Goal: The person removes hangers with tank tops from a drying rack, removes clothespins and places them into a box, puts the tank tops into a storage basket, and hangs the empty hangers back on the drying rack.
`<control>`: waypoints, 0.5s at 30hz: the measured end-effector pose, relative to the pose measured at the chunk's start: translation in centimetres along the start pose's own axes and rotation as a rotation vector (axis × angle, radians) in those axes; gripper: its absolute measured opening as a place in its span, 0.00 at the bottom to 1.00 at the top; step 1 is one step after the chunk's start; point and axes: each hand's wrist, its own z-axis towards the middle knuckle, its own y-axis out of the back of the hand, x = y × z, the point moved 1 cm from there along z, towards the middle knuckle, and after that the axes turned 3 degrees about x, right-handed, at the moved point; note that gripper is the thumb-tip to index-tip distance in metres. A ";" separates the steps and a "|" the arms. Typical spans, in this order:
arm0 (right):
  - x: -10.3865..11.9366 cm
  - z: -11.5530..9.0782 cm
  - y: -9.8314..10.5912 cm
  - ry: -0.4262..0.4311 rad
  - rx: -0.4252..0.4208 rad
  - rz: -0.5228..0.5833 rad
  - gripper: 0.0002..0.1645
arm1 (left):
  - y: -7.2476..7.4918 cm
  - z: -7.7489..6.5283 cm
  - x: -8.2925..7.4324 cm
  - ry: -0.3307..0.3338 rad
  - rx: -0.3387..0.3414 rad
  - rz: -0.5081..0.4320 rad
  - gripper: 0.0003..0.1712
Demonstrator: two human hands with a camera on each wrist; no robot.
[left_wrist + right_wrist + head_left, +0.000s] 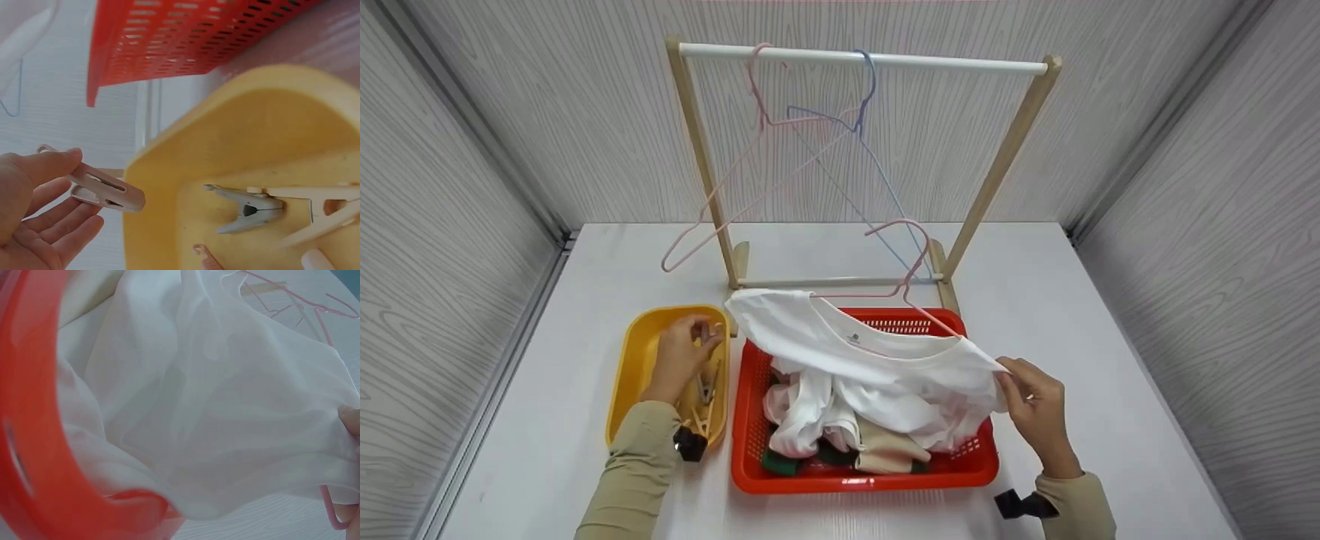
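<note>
My left hand (pixel 676 361) is over the yellow bin (pixel 624 379). Its thumb and fingers pinch a pale pinkish clothespin (pixel 109 188), seen in the left wrist view just at the bin's wall. At the right, my right hand (pixel 1039 405) pinches the shoulder end of a white shirt (pixel 877 367) together with the end of a pink hanger (pixel 911 281) inside it. The hanger's hook sticks up through the neckline. Spread out above the red basket (pixel 870 482), the shirt droops into it in folds.
Grey and cream clothespins (pixel 250 208) lie in the yellow bin. White, beige and green cloth (pixel 885 448) fills the red basket. Behind stands a rack with a white rail (pixel 945 61), where a pink hanger (pixel 720 187) and a blue hanger (pixel 885 176) hang.
</note>
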 end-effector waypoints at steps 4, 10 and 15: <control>0.0 0.0 0.0 0.005 0.000 0.004 0.18 | -0.3 1.0 1.1 0.047 0.024 0.018 0.22; 0.1 0.1 0.1 0.011 0.003 0.001 0.18 | -0.8 1.8 2.8 0.194 0.094 0.080 0.24; 0.1 0.0 0.1 -0.002 0.003 -0.004 0.18 | -1.3 2.0 3.5 0.269 0.113 0.087 0.24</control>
